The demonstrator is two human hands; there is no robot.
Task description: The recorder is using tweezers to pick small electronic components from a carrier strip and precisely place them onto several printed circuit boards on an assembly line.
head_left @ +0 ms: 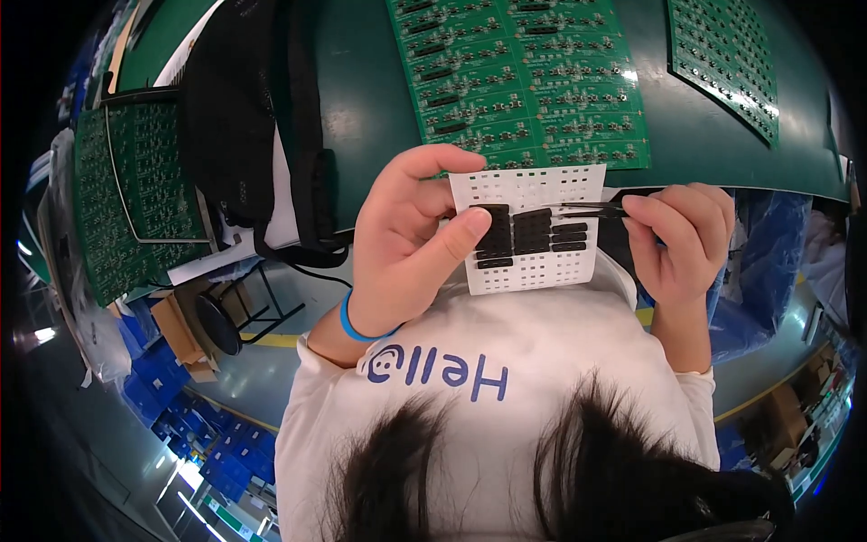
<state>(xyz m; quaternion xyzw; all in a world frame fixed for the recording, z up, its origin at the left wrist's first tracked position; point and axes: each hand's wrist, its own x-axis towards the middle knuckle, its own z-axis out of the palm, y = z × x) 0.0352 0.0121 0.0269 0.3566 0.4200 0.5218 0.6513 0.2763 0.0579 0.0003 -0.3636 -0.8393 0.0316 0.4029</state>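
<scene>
My left hand [406,239] grips a white sheet [533,278] by its left side, thumb on the front and fingers behind. Small dark openings run in rows across the sheet, and several black strips [532,232] stick to its middle. In my right hand [685,237] is a pair of dark tweezers [607,209], pinched between thumb and fingers. Their tips point left and lie over the upper right black strips; whether they grip one is too small to tell. Just beyond the sheet lies a large green circuit board panel [578,99], with black strips on part of its left half.
Another green panel [727,68] lies at the far right of the green table [361,108]. To the left are a black bag [230,108] with straps and an upright green panel [135,194]. Below stand a stool [219,323], a cardboard box [181,330] and blue bins [226,461].
</scene>
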